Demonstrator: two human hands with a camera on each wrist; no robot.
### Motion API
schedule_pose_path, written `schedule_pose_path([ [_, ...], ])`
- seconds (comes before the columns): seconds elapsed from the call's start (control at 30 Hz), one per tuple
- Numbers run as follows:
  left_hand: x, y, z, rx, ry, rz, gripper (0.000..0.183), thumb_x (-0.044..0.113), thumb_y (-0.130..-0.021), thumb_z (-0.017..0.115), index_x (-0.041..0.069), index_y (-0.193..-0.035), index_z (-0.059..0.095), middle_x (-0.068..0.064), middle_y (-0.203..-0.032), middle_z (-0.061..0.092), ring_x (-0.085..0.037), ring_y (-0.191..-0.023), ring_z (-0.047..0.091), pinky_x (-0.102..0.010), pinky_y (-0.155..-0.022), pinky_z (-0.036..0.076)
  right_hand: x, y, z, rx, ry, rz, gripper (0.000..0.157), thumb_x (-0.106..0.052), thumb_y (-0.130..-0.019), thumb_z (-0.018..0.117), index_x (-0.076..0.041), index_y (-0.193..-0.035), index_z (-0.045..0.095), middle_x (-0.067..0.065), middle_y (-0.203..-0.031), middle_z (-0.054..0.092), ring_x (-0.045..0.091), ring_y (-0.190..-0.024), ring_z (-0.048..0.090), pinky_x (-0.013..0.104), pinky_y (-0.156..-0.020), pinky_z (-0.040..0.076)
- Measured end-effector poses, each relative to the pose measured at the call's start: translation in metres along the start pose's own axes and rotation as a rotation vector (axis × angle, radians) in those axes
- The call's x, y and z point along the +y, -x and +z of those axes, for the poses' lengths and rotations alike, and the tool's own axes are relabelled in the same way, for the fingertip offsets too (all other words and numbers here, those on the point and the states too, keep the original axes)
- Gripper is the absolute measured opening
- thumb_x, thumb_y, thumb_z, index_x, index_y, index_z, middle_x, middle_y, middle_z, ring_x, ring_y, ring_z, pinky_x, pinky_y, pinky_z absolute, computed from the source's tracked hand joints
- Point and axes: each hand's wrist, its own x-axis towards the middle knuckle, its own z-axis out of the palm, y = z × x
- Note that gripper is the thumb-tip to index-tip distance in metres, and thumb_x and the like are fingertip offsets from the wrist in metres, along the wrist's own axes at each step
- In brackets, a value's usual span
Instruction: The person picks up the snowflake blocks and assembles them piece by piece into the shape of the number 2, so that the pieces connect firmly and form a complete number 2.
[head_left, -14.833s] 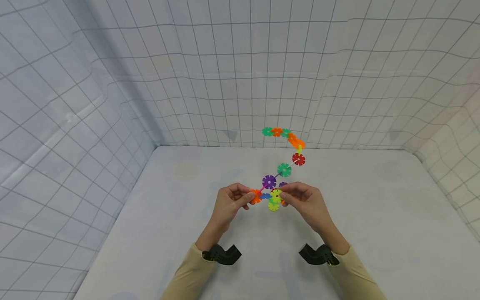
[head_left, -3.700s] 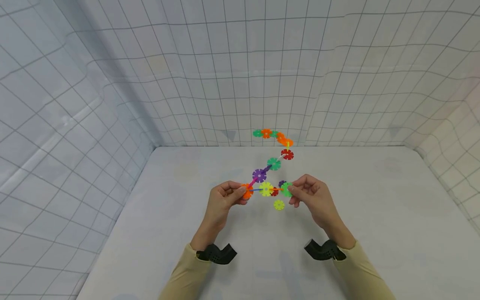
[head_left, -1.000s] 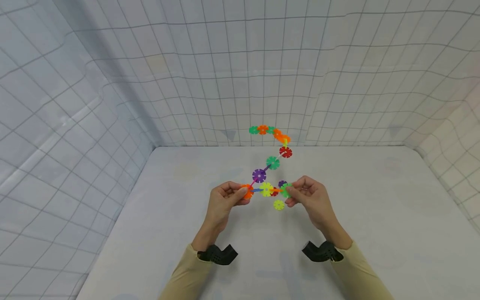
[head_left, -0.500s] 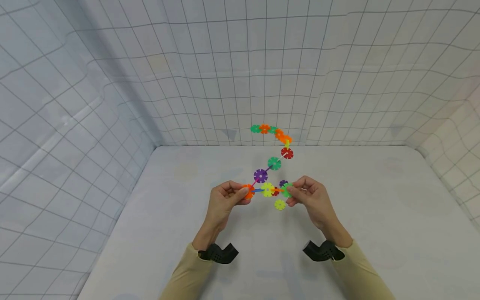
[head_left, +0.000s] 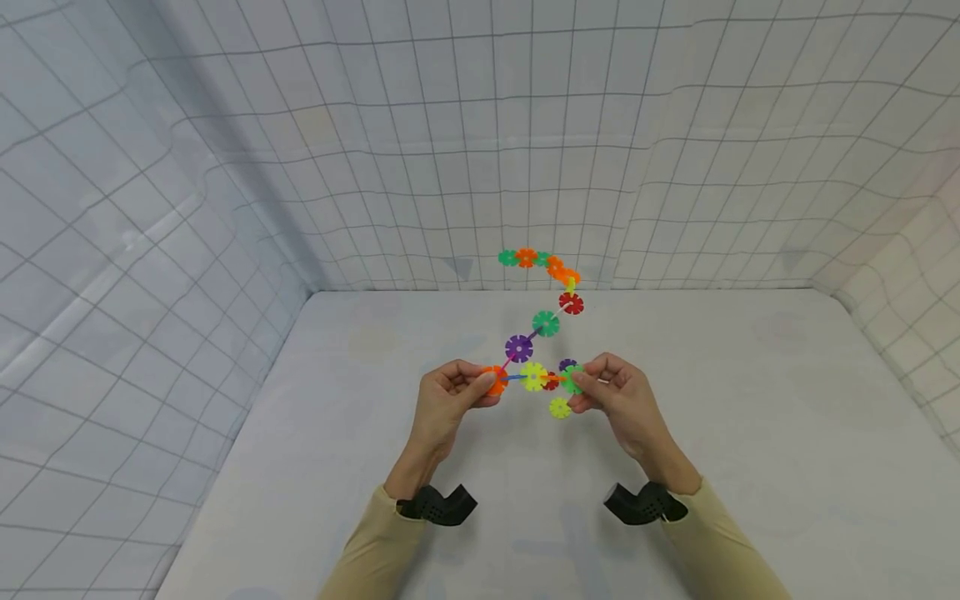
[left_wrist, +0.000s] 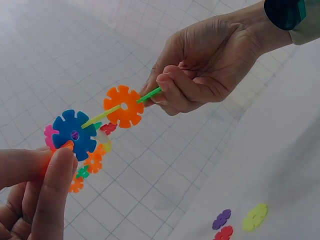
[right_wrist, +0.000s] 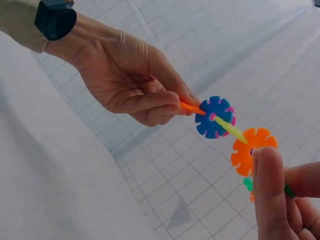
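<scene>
A chain of slotted snowflake discs in many colours runs between my hands, standing at angles to one another. In the head view my left hand [head_left: 448, 402] pinches an orange disc [head_left: 495, 372], and my right hand [head_left: 621, 402] pinches a green disc [head_left: 568, 383] at the chain's end. Between them sit a blue disc [left_wrist: 64, 125], a yellow disc [head_left: 533, 377] and another orange disc [left_wrist: 115, 95]. From the left hand the rest of the chain, with a purple disc [head_left: 519, 340] and a teal disc [head_left: 546, 317], stretches away and curves left at its far end.
Loose on the white table [head_left: 360, 467] below the chain lie a yellow disc [head_left: 559, 408], a red disc [left_wrist: 224, 233] and a purple disc [left_wrist: 221, 219]. Grid-patterned cloth walls [head_left: 420, 167] rise at the back and both sides.
Since the oldest frame, an orange and a green disc extend the chain past the yellow one, and my right hand has shifted from the yellow disc to the green. Over the last second, hardly any motion.
</scene>
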Motion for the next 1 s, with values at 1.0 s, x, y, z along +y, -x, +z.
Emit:
schedule_pose_path([
  [1.0,-0.022,0.005,0.025,0.106,0.163,-0.178,0.022,0.021,-0.101,0.049,0.002,-0.113,0.048,-0.013,-0.103,0.057,-0.025,-0.095,0.064,-0.038,-0.081,0.052,-0.020,0.012,0.019,-0.035,0.412,-0.315,0.013,0.012,-0.082,0.067,0.010,-0.095,0.068,0.021,-0.082,0.068,0.027,-0.064,0.067,0.032,-0.063,0.056],
])
